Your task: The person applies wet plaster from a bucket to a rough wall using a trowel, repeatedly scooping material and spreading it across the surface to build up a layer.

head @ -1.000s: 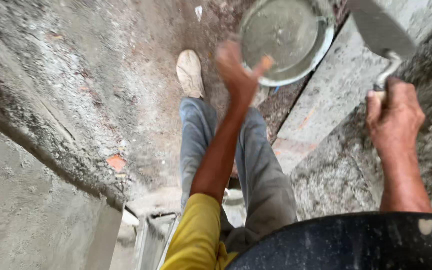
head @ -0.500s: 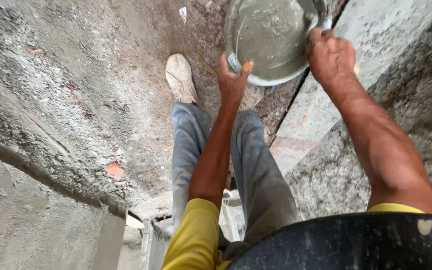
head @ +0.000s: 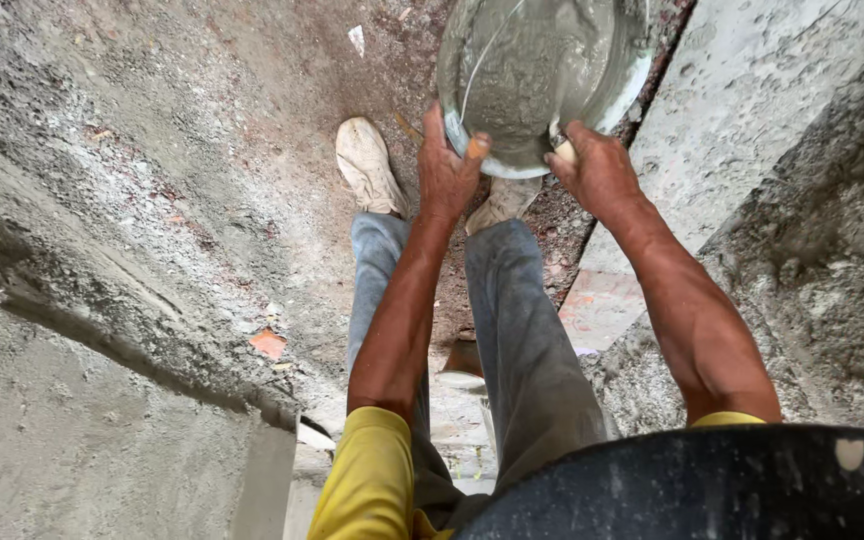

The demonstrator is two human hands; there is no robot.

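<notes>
**Both hands on the mortar bucket**

The person stands looking straight down, and both hands grip the near rim of a round bucket (head: 542,70) that sits low ahead of the feet. The left hand (head: 447,165) is clamped on the rim, thumb hooked over the edge, fingers underneath. The right hand (head: 597,170) is closed on the rim just beside it, with a pale handle end showing at its knuckles; what that belongs to is not clear. The bucket holds wet grey mortar, and a thin wire bail arcs across its surface.

Below the arms, grey trousers (head: 512,340) run down to a pale, dusty shoe (head: 367,165) planted on the rough ground (head: 202,150). A small white scrap (head: 356,39) lies on the dirt beyond the shoe, and an orange brick chip (head: 269,343) sits near the plastered ledge (head: 82,440) on the left. A grey concrete slab (head: 742,110) runs along the right. A dark rounded rim (head: 712,485) fills the lower right corner. Yellow sleeves (head: 367,480) cover the upper arms.
</notes>
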